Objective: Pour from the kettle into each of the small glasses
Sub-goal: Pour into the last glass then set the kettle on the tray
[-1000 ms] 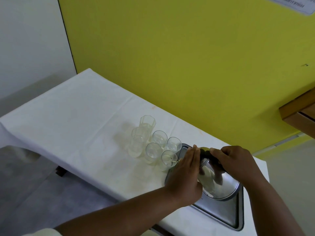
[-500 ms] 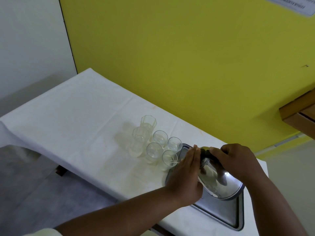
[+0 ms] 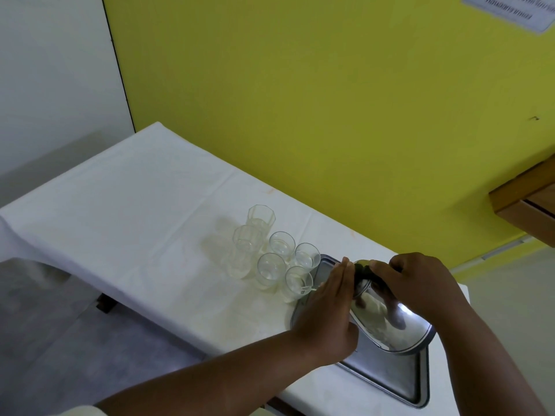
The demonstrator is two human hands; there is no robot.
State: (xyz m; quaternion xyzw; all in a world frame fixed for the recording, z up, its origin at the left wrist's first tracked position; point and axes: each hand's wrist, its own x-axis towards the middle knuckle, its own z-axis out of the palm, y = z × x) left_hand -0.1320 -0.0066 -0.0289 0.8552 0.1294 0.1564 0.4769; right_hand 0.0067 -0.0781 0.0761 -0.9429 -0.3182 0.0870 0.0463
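Observation:
A shiny steel kettle (image 3: 387, 322) is tipped to the left over a metal tray (image 3: 399, 382), its spout hidden behind my left hand. My right hand (image 3: 420, 283) grips its dark handle at the top. My left hand (image 3: 327, 310) lies flat against the kettle's left side, fingers straight. Several small clear glasses stand clustered on the white cloth just left of the tray. The nearest glass (image 3: 297, 283) sits right by my left fingertips, at the kettle's mouth. Two taller faceted glasses (image 3: 260, 219) stand at the back of the cluster.
The white-clothed table (image 3: 135, 211) runs along a yellow wall (image 3: 330, 100). The tray sits near the table's right end, close to the front edge. A wooden shelf corner (image 3: 525, 202) juts out at the right. Grey floor lies below at the left.
The kettle's base has risen a little, so it tilts more steeply toward the nearest glass. Both hands keep their hold. The glasses have not moved.

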